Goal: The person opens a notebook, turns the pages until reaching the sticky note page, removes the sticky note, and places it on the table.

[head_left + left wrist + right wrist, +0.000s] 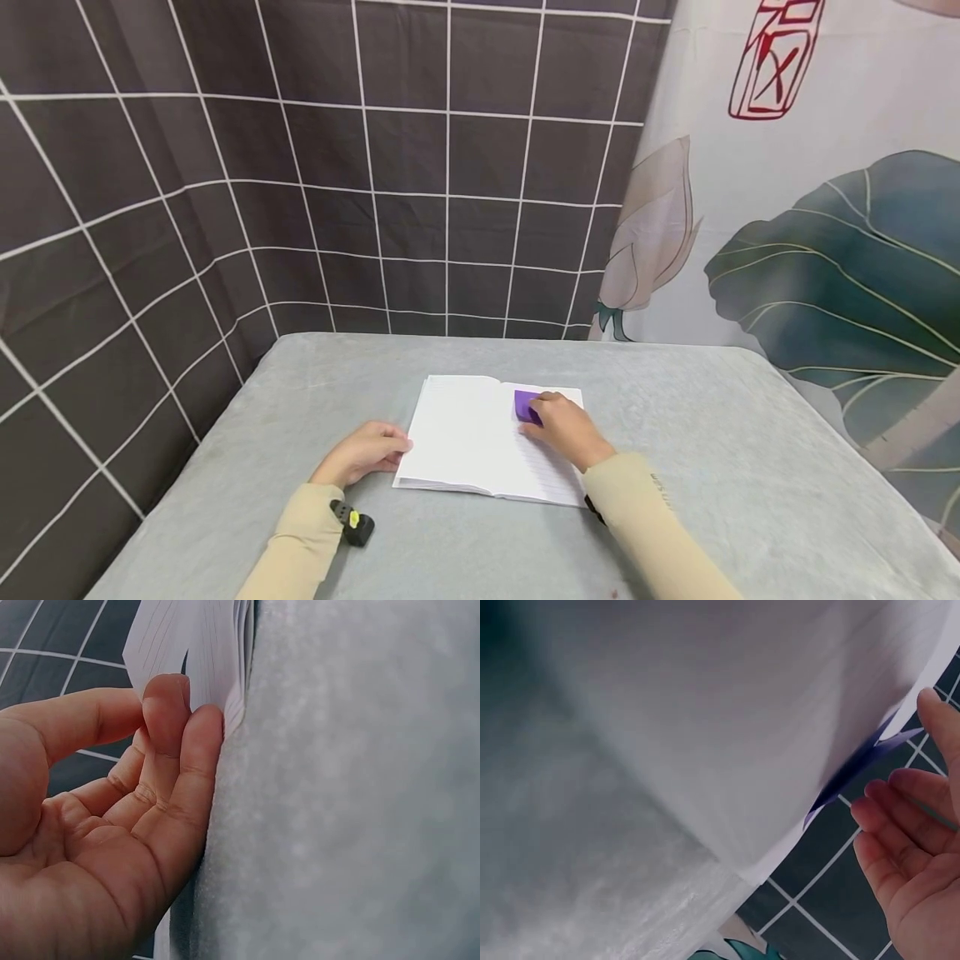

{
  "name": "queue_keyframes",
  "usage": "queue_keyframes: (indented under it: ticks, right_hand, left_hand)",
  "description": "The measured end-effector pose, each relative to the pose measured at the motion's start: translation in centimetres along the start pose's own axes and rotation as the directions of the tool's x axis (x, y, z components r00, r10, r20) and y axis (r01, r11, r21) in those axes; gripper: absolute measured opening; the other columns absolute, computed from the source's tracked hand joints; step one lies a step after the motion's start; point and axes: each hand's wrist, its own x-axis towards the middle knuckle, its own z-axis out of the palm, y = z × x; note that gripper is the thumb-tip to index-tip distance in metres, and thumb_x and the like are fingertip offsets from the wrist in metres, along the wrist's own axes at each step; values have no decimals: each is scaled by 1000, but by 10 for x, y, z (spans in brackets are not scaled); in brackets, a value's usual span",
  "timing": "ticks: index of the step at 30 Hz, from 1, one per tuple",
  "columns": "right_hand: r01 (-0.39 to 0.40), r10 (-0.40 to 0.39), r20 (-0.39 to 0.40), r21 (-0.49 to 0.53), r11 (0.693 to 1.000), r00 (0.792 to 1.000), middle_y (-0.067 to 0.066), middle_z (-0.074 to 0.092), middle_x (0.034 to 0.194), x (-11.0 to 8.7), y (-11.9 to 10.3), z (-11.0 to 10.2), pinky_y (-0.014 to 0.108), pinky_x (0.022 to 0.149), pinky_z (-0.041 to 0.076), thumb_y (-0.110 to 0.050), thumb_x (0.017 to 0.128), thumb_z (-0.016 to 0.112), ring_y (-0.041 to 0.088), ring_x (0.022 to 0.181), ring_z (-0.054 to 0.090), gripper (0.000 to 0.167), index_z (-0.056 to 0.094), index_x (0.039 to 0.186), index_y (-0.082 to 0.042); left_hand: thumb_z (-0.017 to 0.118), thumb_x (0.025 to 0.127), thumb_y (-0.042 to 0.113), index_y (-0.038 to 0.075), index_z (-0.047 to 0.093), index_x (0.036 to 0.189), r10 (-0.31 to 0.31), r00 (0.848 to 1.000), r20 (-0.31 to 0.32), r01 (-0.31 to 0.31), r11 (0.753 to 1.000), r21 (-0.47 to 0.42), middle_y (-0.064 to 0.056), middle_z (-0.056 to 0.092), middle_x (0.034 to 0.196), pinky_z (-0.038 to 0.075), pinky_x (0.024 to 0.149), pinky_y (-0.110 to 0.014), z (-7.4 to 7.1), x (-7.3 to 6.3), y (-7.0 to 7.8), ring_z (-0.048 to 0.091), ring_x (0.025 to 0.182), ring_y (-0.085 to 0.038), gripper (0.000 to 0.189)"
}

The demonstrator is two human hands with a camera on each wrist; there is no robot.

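Observation:
An open notebook (pixel 457 433) with white lined pages lies on the table. My left hand (pixel 369 450) is at its left edge; the left wrist view shows thumb and fingertips pinching the page edges (pixel 217 652). On the upper part of the right page is a purple paper square, like a sticky note (pixel 522 403), with one edge lifting off the page in the right wrist view. Over that page, my right hand (pixel 562 427) partly covers the purple sticky note (pixel 855 769). Its thumb stands apart from its loosely bent fingers (pixel 900 817), which are close beside the note.
The grey cloth-covered table (pixel 360 375) extends around the notebook on all sides. Behind it hangs a dark curtain with a white grid (pixel 405 217); a pale cloth with leaf and flower prints (pixel 750 208) hangs at the right.

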Motion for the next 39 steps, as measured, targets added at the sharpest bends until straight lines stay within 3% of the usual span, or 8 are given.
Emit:
queue_keyframes:
  ticks: [3,8,14,23,30,34,39]
  right_hand:
    - [9,-9,-20,-18,1000,1000,18,68,105,1,-1,2,43,87,52,-28,81,76,32,98,66,36,70,101,2]
    - [54,-57,-73,-35,998,996,14,69,89,1,0,5,40,79,54,-20,81,76,28,84,66,19,68,80,-3]
    - [66,-67,-109,-18,998,992,8,65,75,1,3,6,37,69,52,-8,81,74,22,71,62,14,68,69,-6]
    - [-30,34,-100,40,999,994,4,61,64,3,6,3,33,58,46,-5,85,68,15,57,50,18,65,67,-7]
    - [-83,99,-128,126,989,987,5,68,72,1,12,-2,35,63,50,-5,87,65,15,63,57,12,69,76,-4]
    - [-153,175,-106,187,970,979,7,70,78,0,17,-4,35,66,49,-7,89,64,15,67,58,11,72,83,-3]
    - [-228,263,-81,306,925,961,7,68,75,0,26,-6,29,61,44,-7,91,62,13,63,51,13,71,84,-1]
  left_hand:
    - [59,88,5,-6,62,92,-5,1000,-5,5,1000,3,-4,59,77,54,69,-29,1,0,-1,57,70,-13,12]
    - [59,89,5,-6,63,92,-12,1000,-20,12,1000,17,-5,60,78,54,69,-29,1,1,-1,57,71,-13,12]
    - [59,89,5,-6,63,92,-18,1000,-23,19,1000,22,-5,61,77,54,68,-29,3,2,-2,58,71,-14,11]
    - [58,89,4,-5,63,92,-30,999,-42,31,999,25,-7,61,79,54,69,-30,4,4,-3,58,71,-14,11]
    - [59,89,5,-5,62,92,-23,999,-33,24,999,24,-7,62,80,55,70,-30,4,5,-3,59,72,-14,11]
    - [59,88,4,-4,63,91,-35,998,-50,36,999,23,-7,62,81,55,71,-30,5,5,-2,59,73,-15,10]
    - [59,88,4,-4,62,91,-36,998,-53,38,999,30,-8,62,81,55,70,-31,5,4,-2,59,73,-15,9]
